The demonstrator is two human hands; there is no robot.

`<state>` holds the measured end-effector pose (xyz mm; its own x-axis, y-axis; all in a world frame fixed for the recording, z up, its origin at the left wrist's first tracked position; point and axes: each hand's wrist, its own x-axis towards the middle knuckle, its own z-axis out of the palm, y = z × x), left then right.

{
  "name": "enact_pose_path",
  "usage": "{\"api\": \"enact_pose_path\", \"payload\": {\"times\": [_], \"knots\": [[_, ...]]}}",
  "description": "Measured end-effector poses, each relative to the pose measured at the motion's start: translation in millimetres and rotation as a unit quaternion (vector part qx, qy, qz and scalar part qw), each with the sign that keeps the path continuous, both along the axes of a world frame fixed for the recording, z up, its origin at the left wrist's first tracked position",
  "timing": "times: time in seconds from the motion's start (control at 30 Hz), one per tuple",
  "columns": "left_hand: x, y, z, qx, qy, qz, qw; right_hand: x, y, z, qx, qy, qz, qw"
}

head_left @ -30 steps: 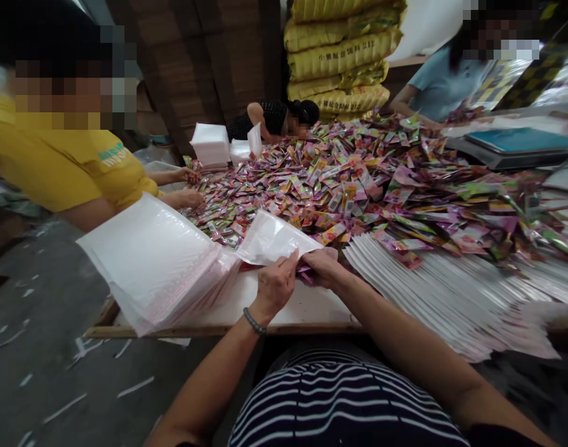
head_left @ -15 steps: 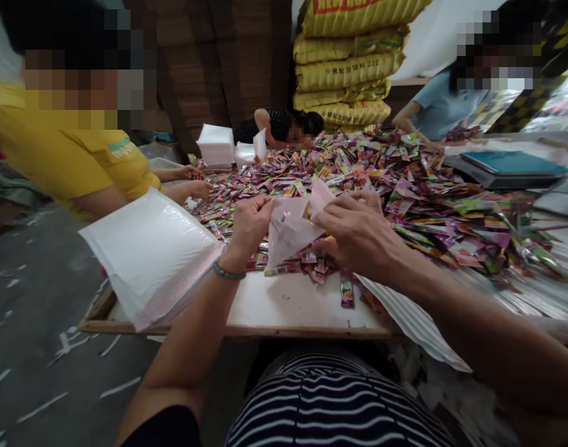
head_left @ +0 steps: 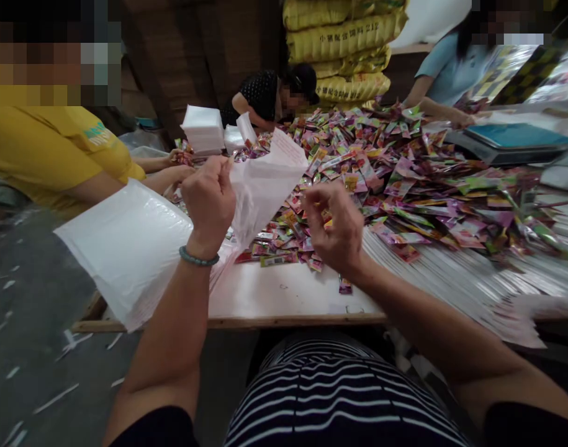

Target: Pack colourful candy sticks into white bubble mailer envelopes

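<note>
My left hand (head_left: 211,192) is closed on one edge of a white padded mailer (head_left: 260,192), which is held up over the table with its printed flap standing up to the right. My right hand (head_left: 336,220) is apart from the mailer, just to its right. Its fingers are curled in toward the thumb; anything between them is too small to make out. Behind and below both hands spreads a big heap of small colourful snack packets (head_left: 353,146). One single packet (head_left: 345,285) lies near the front edge.
A stack of white padded mailers (head_left: 125,248) lies at the left corner, and a fanned row of mailers (head_left: 446,292) at the right. Farther back are another mailer stack (head_left: 203,130) and a scale (head_left: 516,139). Co-workers are at the left, back and right. Yellow sacks (head_left: 344,37) rise behind.
My left hand has moved left with the mailer, whose flap now stands out. My right hand has come off the mailer and curled. The view has tilted down slightly.
</note>
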<state>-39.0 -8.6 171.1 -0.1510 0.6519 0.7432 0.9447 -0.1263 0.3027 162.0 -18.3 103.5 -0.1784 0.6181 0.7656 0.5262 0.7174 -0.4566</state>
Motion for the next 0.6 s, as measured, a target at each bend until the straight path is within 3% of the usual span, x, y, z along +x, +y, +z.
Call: {"api": "enact_pose_path", "payload": {"times": [0.1, 0.17, 0.23, 0.4, 0.5, 0.6], "knots": [[-1.0, -1.3, -2.8, 0.017, 0.010, 0.011, 1.000, -26.6, 8.7, -62.4, -0.173, -0.124, 0.019, 0.977], [-3.0, 1.9, -11.7, 0.005, 0.024, 0.011, 1.000, -45.6, 18.0, -98.4, -0.208, -0.245, 0.062, 0.945], [-7.4, 6.5, -24.2, -0.008, 0.044, 0.001, 0.999, -57.1, 23.1, -121.9, -0.202, -0.334, 0.104, 0.915], [-13.5, 8.4, -62.4, -0.050, 0.072, -0.031, 0.996, -32.5, -3.2, -142.9, -0.200, -0.393, 0.199, 0.875], [2.0, 3.2, -82.4, -0.095, 0.072, -0.055, 0.991, 2.8, -30.1, -148.4, -0.214, -0.375, 0.211, 0.877], [26.5, 2.2, -91.4, -0.133, 0.052, -0.073, 0.987, 35.2, -50.6, -151.7, -0.227, -0.363, 0.217, 0.877]]}}
